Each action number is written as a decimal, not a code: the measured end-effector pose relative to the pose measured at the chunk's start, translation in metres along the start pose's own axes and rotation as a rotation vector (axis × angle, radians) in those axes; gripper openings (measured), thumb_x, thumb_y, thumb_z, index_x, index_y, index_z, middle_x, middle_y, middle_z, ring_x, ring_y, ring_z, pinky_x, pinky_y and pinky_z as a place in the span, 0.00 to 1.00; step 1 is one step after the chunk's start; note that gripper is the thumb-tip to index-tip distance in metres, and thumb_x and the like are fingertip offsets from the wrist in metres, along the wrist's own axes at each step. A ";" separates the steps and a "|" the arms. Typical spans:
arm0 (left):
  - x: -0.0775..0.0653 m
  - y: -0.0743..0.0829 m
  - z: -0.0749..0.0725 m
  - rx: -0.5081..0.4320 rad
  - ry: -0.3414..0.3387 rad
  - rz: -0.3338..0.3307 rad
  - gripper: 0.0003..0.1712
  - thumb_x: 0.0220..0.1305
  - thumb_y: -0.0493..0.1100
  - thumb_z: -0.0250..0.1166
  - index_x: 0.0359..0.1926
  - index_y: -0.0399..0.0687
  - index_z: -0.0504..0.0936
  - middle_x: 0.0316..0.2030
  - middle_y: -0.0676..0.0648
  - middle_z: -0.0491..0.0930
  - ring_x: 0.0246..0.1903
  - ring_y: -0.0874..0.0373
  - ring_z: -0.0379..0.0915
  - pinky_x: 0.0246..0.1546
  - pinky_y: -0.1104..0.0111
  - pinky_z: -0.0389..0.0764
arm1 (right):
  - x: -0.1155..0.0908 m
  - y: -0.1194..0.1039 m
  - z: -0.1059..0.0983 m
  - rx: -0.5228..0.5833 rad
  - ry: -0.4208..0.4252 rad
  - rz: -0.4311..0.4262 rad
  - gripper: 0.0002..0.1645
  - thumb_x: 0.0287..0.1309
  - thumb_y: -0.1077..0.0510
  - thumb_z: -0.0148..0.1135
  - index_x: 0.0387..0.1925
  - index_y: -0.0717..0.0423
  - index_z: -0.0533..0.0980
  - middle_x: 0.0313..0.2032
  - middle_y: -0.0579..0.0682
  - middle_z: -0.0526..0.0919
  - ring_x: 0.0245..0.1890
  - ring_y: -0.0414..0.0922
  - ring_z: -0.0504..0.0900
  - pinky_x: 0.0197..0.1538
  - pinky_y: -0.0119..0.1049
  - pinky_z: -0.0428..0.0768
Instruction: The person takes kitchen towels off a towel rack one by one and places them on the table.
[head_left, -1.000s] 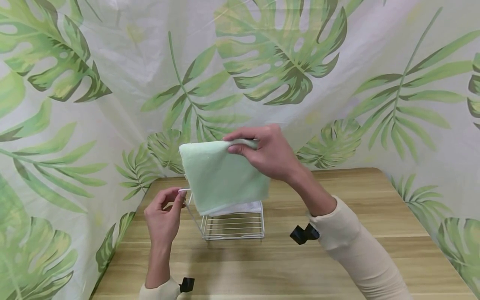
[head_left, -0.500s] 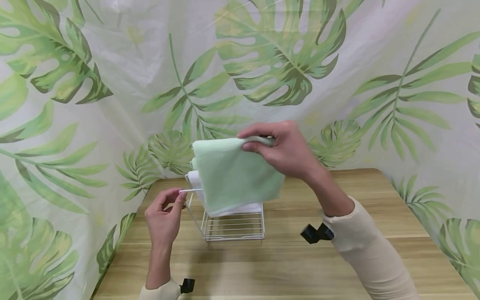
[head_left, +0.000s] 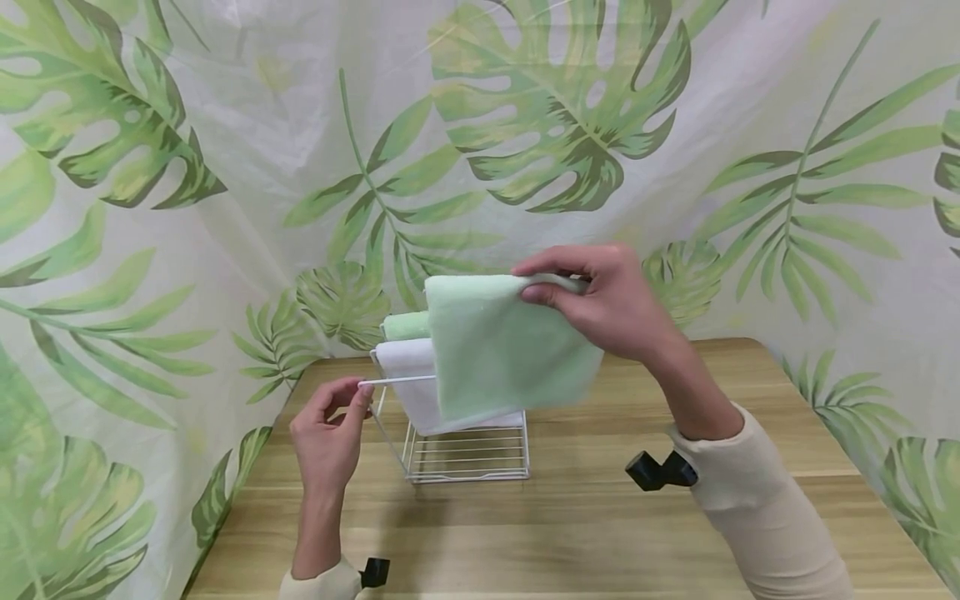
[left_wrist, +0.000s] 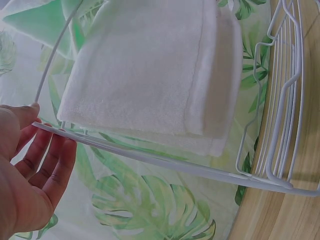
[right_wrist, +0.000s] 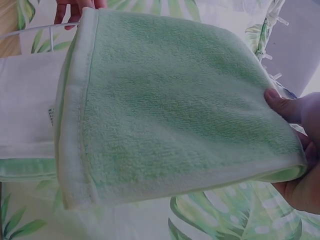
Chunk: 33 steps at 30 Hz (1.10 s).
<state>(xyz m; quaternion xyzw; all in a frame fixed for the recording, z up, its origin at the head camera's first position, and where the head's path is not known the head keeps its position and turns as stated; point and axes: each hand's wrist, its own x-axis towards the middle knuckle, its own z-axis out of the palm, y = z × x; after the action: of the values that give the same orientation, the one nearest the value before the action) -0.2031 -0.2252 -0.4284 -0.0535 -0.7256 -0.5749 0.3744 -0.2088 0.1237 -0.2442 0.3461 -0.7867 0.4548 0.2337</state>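
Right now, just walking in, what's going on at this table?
A person's right hand pinches a folded pale green terry towel by its top edge, holding it up at a white wire rack. The left hand pinches the end of one of the rack's bars. The rack stands on a wood-grain table. A folded white towel hangs on it, with a second pale green towel behind.

The head camera looks forward and down; both wrist views, much nearer, apparently share the raised green towel [right_wrist: 175,110].
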 end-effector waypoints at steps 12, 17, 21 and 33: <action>0.000 0.000 0.000 -0.007 -0.002 -0.001 0.07 0.66 0.29 0.75 0.44 0.32 0.89 0.31 0.63 0.85 0.28 0.72 0.84 0.28 0.80 0.88 | -0.002 -0.004 -0.012 -0.015 0.061 0.011 0.11 0.60 0.66 0.79 0.44 0.54 0.92 0.40 0.49 0.94 0.36 0.30 0.86 0.36 0.22 0.79; 0.001 -0.001 0.001 -0.012 -0.001 0.006 0.07 0.65 0.29 0.75 0.44 0.32 0.89 0.31 0.63 0.85 0.28 0.71 0.84 0.28 0.81 0.88 | -0.003 -0.003 -0.021 -0.025 0.086 0.002 0.11 0.59 0.67 0.79 0.43 0.56 0.92 0.39 0.51 0.94 0.35 0.31 0.85 0.38 0.23 0.78; 0.001 0.000 0.000 -0.019 -0.002 0.011 0.07 0.66 0.29 0.75 0.44 0.32 0.89 0.31 0.62 0.85 0.28 0.69 0.84 0.28 0.81 0.88 | -0.009 0.002 -0.030 -0.053 0.089 0.014 0.11 0.58 0.68 0.79 0.43 0.56 0.92 0.39 0.51 0.94 0.36 0.31 0.86 0.39 0.22 0.80; 0.001 0.000 0.000 -0.027 -0.008 0.007 0.07 0.65 0.29 0.75 0.44 0.32 0.89 0.31 0.62 0.85 0.28 0.69 0.84 0.28 0.79 0.89 | -0.035 0.009 -0.059 -0.146 0.138 0.075 0.14 0.57 0.69 0.79 0.43 0.53 0.92 0.37 0.22 0.87 0.33 0.29 0.84 0.35 0.19 0.78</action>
<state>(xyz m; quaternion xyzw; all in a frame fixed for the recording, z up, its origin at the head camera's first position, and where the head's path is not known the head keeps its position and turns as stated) -0.2036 -0.2256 -0.4281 -0.0634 -0.7190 -0.5831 0.3729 -0.1898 0.1901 -0.2448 0.2661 -0.8123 0.4273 0.2945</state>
